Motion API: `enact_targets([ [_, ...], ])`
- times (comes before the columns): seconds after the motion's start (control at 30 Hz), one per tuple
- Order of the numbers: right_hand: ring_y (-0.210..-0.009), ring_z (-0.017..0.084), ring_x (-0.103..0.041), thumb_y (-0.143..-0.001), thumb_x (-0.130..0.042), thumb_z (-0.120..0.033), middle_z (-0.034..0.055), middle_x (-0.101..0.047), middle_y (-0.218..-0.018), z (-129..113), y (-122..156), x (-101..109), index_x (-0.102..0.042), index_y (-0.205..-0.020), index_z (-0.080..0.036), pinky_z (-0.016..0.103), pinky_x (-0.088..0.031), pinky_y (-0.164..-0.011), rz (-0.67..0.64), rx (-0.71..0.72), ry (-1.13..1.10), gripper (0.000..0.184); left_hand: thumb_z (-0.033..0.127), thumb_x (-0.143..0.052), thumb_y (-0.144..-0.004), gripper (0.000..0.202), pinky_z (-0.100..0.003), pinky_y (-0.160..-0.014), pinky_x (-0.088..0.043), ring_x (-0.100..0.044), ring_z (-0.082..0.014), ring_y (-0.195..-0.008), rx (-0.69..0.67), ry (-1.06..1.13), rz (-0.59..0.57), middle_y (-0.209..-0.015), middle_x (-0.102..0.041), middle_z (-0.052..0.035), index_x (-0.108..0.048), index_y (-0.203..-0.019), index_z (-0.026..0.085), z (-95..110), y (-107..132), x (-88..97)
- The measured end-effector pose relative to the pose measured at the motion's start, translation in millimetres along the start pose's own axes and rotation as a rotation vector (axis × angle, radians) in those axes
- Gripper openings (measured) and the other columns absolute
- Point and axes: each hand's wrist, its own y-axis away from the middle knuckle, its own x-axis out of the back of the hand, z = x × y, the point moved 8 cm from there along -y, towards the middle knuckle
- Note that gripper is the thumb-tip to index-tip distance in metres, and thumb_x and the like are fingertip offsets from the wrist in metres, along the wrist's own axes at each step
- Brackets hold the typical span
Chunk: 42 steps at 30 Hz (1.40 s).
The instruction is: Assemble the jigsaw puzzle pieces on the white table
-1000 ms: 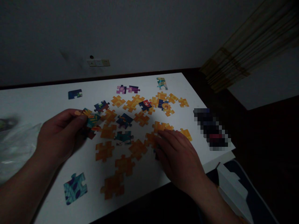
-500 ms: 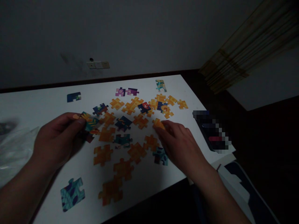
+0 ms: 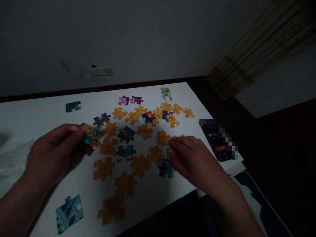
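My left hand pinches a teal and yellow jigsaw piece between thumb and fingers, just above the left side of the scattered pieces. Beneath it, a dark reddish piece is partly covered. My right hand is closed at the pile's right edge, its fingertips on an orange jigsaw piece that is mostly hidden. Just beyond those fingertips lies another orange piece. A teal piece with dark spots rests below the right fingers. Several mostly orange pieces spread between my hands.
On the white table, a blue-spotted piece lies front left. Purple pieces, a dark blue piece and a teal piece lie farther back. A phone sits by the right edge, a clear plastic bag at left.
My right hand has drawn back toward me, uncovering more of the orange piece at its fingertips. My left hand still holds the teal and yellow piece. The view has shifted slightly.
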Motion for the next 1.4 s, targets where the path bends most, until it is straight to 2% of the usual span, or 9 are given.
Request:
enact_targets([
  [0.13, -0.122, 0.033, -0.072, -0.114, -0.063, -0.03, 0.0119, -0.081, -0.136, -9, -5, 1, -0.077, -0.134, -0.023, 0.052, -0.058, -0.103, -0.016, 0.054, -0.093, 0.025, 0.019, -0.093, -0.06, 0.033, -0.023, -0.05, -0.061, -0.075, -0.0193, -0.055, -0.012, -0.018, 0.01, -0.082, -0.08, 0.0012, -0.075, -0.087, 0.024, -3, -3, 3.7],
  [0.3, -0.124, 0.039, -0.073, -0.116, -0.062, -0.036, 0.0175, -0.079, -0.14, 19, -5, 1, -0.076, -0.136, -0.02, 0.057, -0.058, -0.103, 0.128, -0.099, 0.085, 0.029, 0.021, -0.094, -0.055, 0.038, -0.021, -0.047, -0.06, -0.075, -0.0196, -0.055, 0.032, -0.017, 0.057, -0.081, -0.079, -0.0002, -0.076, -0.089, 0.022, -6, -4, 6.0],
  [0.5, -0.143, 0.043, -0.065, -0.116, -0.059, -0.032, 0.0229, -0.068, -0.158, 23, -7, -7, -0.077, -0.135, -0.017, 0.063, -0.058, -0.115, 0.102, -0.126, 0.137, 0.031, 0.018, -0.093, -0.056, 0.035, -0.022, -0.046, -0.061, -0.073, -0.0177, -0.055, 0.015, 0.016, 0.062, -0.083, -0.079, 0.0005, -0.075, -0.085, 0.022, -3, -4, 3.5],
  [0.7, -0.152, 0.042, -0.061, -0.116, -0.051, -0.026, 0.0267, -0.064, -0.163, 26, -48, -2, -0.07, -0.151, -0.011, 0.062, -0.051, -0.128, 0.069, -0.103, 0.158, 0.043, 0.023, -0.094, -0.064, 0.031, -0.025, -0.049, -0.061, -0.074, -0.0191, -0.056, -0.02, -0.042, 0.039, -0.081, -0.08, -0.001, -0.074, -0.087, 0.022, -4, -6, 5.9],
  [0.83, -0.139, 0.042, -0.068, -0.111, -0.061, -0.021, 0.0255, -0.07, -0.153, 40, -79, -10, -0.067, -0.158, -0.012, 0.061, -0.057, -0.118, 0.015, -0.109, 0.196, 0.049, 0.022, -0.095, -0.066, 0.031, -0.024, -0.052, -0.061, -0.075, -0.0184, -0.057, -0.029, -0.019, -0.013, -0.083, -0.081, -0.0004, -0.074, -0.088, 0.022, -5, -5, 5.0],
  [1.07, -0.107, 0.035, -0.073, -0.105, -0.058, -0.017, 0.017, -0.079, -0.116, 55, -78, -7, -0.08, -0.126, -0.017, 0.051, -0.059, -0.098, 0.072, -0.105, 0.142, 0.03, 0.024, -0.097, -0.063, 0.034, -0.02, -0.049, -0.057, -0.075, -0.0182, -0.054, -0.01, -0.007, -0.033, -0.079, -0.079, 0.0004, -0.073, -0.086, 0.022, -3, -1, 1.5],
  [1.23, -0.116, 0.039, -0.07, -0.102, -0.063, -0.027, 0.0209, -0.075, -0.12, 54, -77, -3, -0.075, -0.12, -0.016, 0.051, -0.055, -0.099, 0.113, -0.121, 0.124, 0.024, 0.028, -0.098, -0.066, 0.033, -0.023, -0.047, -0.057, -0.074, -0.0186, -0.055, -0.007, 0.006, -0.065, -0.082, -0.08, -0.0011, -0.075, -0.089, 0.022, -5, -2, -1.0],
  [1.3, -0.113, 0.036, -0.071, -0.105, -0.062, -0.029, 0.0188, -0.076, -0.119, 46, -80, -4, -0.073, -0.119, -0.018, 0.047, -0.054, -0.095, 0.061, -0.102, 0.098, 0.022, 0.029, -0.099, -0.067, 0.033, -0.024, -0.047, -0.057, -0.073, -0.0183, -0.054, -0.029, 0.018, -0.085, -0.08, -0.079, -0.0014, -0.074, -0.087, 0.022, -3, -2, -3.3],
  [1.4, -0.089, 0.029, -0.07, -0.107, -0.058, -0.028, 0.0121, -0.077, -0.101, 39, -86, -3, -0.072, -0.107, -0.022, 0.041, -0.048, -0.077, -0.06, -0.12, 0.133, 0.015, 0.028, -0.099, -0.07, 0.032, -0.025, -0.046, -0.057, -0.07, -0.0168, -0.05, -0.057, 0.045, -0.116, -0.077, -0.077, -0.0003, -0.072, -0.086, 0.021, 0, -1, -6.4],
])
